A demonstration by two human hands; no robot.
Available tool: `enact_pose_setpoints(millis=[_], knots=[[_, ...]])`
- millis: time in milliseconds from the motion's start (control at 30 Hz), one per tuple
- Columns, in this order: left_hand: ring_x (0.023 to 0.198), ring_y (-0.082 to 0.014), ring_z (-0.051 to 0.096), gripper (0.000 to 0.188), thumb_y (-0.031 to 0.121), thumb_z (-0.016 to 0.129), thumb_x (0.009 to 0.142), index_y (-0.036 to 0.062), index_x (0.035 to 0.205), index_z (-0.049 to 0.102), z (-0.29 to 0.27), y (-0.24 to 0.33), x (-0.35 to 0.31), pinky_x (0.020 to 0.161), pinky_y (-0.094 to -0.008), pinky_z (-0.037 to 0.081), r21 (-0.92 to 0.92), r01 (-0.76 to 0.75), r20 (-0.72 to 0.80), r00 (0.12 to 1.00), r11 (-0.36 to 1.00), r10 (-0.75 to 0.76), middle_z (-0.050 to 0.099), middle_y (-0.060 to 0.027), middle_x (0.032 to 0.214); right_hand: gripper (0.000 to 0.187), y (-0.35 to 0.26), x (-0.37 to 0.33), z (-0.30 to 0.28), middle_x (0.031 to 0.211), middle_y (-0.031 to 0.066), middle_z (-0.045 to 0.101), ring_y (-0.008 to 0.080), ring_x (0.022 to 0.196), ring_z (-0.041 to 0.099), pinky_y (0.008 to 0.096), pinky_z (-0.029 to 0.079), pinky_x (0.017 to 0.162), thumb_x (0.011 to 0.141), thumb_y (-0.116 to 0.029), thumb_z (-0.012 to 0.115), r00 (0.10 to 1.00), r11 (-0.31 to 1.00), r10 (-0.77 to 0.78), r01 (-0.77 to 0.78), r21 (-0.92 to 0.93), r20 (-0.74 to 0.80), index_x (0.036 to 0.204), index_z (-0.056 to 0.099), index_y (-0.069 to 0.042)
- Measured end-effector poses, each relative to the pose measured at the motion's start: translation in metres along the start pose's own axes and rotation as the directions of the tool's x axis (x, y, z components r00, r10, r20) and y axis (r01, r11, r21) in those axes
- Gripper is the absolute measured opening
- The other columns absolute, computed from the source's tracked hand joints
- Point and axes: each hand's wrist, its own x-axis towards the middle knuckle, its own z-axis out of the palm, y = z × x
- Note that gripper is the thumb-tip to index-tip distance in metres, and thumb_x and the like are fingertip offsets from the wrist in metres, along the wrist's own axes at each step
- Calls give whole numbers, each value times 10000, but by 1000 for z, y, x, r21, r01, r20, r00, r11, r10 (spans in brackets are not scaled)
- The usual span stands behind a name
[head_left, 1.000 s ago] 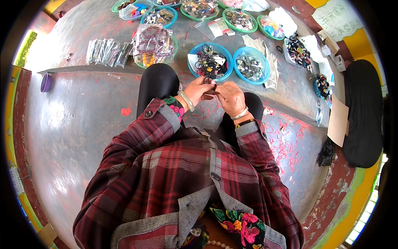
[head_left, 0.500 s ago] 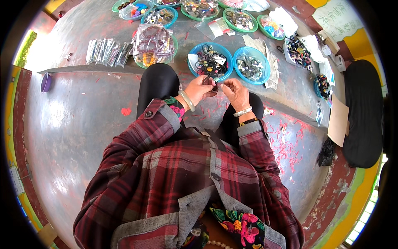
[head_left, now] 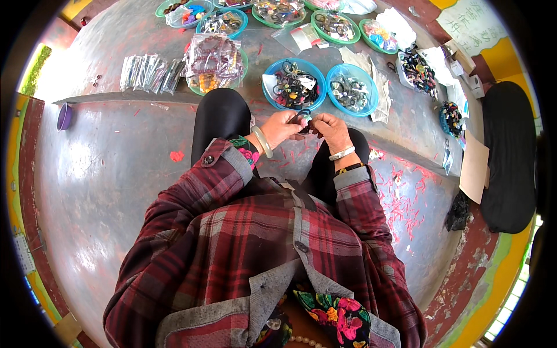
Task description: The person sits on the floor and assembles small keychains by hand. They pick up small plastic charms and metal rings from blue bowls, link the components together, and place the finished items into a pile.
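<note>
Just in front of the nearer baskets, between my knees, my two hands meet over a small hair tie point(head_left: 305, 116), a dark loop with a pale greenish piece on it. My left hand point(head_left: 277, 129) pinches it from the left, the loop showing above the fingertips. From the right, the fingers of my right hand point(head_left: 333, 134) close on its edge; exactly what they grip is too small to see. Right beyond the hands stands a blue basket point(head_left: 267, 100) of dark hair ties. Beside it, a second blue basket point(head_left: 331, 100) holds loose pieces in pale and dark colours.
A green basket point(head_left: 246, 68) piled with bagged beads sits on the raised ledge, left of the blue ones. Further left lie several slim clear packets point(head_left: 148, 73). More baskets line the back. Red scraps point(head_left: 400, 203) litter the floor at right, near a cardboard sheet point(head_left: 474, 168).
My right hand has closed in against the left one. The hair tie's dark loop and pale piece now show above my left fingertips.
</note>
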Motion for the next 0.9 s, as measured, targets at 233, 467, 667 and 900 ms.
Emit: enact_pose_setpoints(millis=[233, 467, 667, 900], knots=[[884, -131, 543, 194, 28, 553, 801, 38, 988, 500, -3, -5, 1, 780, -306, 490, 55, -16, 41, 999, 998, 14, 510, -21, 960, 94, 4, 1, 1, 667, 1, 593, 66, 589, 516, 213, 403, 520, 780, -104, 581, 999, 997, -33, 34, -74, 19, 759, 620, -21], [888, -143, 560, 252, 41, 558, 797, 18, 1040, 495, -7, -10, 3, 784, -310, 497, -44, 83, 44, 996, 996, -81, 543, -47, 957, 103, 19, 7, 1, 657, -4, 577, 63, 591, 511, 220, 401, 523, 773, -107, 608, 992, 984, -126, 128, -123, 25, 760, 614, -5], [912, -174, 585, 208, 90, 565, 829, -4, 1013, 534, -8, -1, 2, 812, -312, 489, -247, 174, 63, 985, 953, -163, 580, -81, 986, 109, 16, 4, 3, 663, 45, 589, 93, 594, 528, 246, 416, 540, 759, -102, 620, 959, 912, -284, 269, -309, -4, 813, 621, -7], [908, -202, 589, 174, 82, 540, 857, -22, 996, 540, -8, -6, 6, 840, -332, 490, -288, 13, -120, 992, 958, -49, 581, -80, 970, 97, -5, -5, 13, 689, 82, 589, 139, 614, 556, 267, 436, 565, 754, -105, 625, 822, 801, -511, 347, -489, -253, 788, 618, -15]])
